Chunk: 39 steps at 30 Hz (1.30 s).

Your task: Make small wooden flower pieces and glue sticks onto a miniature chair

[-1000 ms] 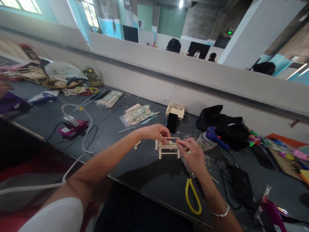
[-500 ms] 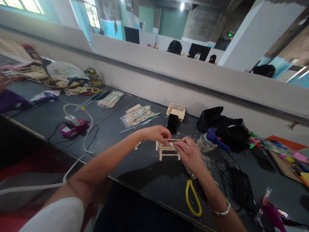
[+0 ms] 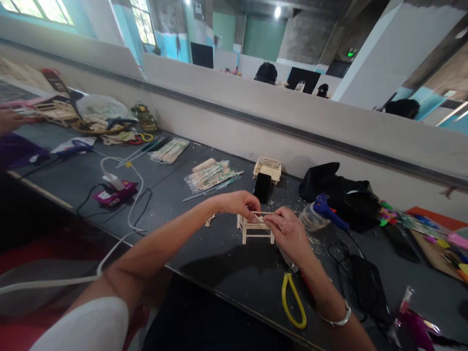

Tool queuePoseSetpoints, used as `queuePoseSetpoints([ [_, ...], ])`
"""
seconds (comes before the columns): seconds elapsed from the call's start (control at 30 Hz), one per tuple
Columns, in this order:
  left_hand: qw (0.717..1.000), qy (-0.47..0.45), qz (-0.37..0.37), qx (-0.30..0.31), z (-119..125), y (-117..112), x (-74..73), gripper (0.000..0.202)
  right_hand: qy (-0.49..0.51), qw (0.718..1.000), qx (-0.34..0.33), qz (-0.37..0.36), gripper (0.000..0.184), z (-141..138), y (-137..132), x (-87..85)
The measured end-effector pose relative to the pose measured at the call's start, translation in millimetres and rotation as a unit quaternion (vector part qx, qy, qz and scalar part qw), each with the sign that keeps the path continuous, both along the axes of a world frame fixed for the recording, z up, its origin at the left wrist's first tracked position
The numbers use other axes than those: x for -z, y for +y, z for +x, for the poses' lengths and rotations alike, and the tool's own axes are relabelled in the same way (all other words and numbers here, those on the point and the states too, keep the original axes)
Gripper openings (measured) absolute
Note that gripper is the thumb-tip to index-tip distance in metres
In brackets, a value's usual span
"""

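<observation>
A miniature wooden bench-like frame point(image 3: 256, 226) stands upright on the dark table, beneath both hands. My left hand point(image 3: 239, 202) is closed in a pinch at its top left, with thumb and fingers at the end of a thin wooden stick point(image 3: 263, 212). The stick lies level along the top of the frame. From the right, my right hand point(image 3: 288, 231) is closed, its fingertips pinching near the other end of the stick. Small pieces within the fingertips are hidden. Some small wooden cutouts point(image 3: 209, 221) lie left of the frame.
Behind stand a phone point(image 3: 262, 187) and a finished-looking miniature wooden seat point(image 3: 267, 168). Bagged sticks point(image 3: 212, 176) lie left. A blue glue gun point(image 3: 326, 209) rests on a jar at right. Yellow-handled scissors point(image 3: 293, 301) lie near the front edge. A co-worker's hand point(image 3: 10, 121) is far left.
Both my hands stay at the frame with only slight finger movement. The whole view has shifted a little. At far left the co-worker's hand has moved slightly inward.
</observation>
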<state>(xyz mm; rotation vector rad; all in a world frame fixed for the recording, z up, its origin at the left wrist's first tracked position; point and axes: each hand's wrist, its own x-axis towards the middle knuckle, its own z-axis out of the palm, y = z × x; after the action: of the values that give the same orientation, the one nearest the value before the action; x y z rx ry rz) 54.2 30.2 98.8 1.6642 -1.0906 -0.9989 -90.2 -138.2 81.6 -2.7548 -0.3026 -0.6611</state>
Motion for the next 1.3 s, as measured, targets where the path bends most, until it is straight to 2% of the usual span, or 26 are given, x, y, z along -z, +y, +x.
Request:
queuePoseSetpoints([
  [0.33,1.0,0.015,-0.002,-0.002,1,-1,0.4,0.034,0.0,1.0,-0.021,0.01,0.023,3,-3,-1.8],
  [0.6,1.0,0.014,-0.001,0.004,1,-2,-0.5,0.026,0.016,1.0,-0.019,0.012,0.024,2,-3,-3.6],
  [1.0,1.0,0.002,0.003,-0.009,-1,-1,-3.5,0.025,-0.004,1.0,-0.018,0.02,0.023,3,-2,-0.5],
  [1.17,0.998,-0.028,-0.011,-0.059,3,-3,-5.2,0.017,-0.074,0.995,0.039,0.058,0.028,2,1,4.1],
  [1.3,0.997,-0.046,-0.016,-0.066,6,-8,-8.2,0.016,-0.119,0.982,0.105,0.103,0.028,-4,-3,6.7],
])
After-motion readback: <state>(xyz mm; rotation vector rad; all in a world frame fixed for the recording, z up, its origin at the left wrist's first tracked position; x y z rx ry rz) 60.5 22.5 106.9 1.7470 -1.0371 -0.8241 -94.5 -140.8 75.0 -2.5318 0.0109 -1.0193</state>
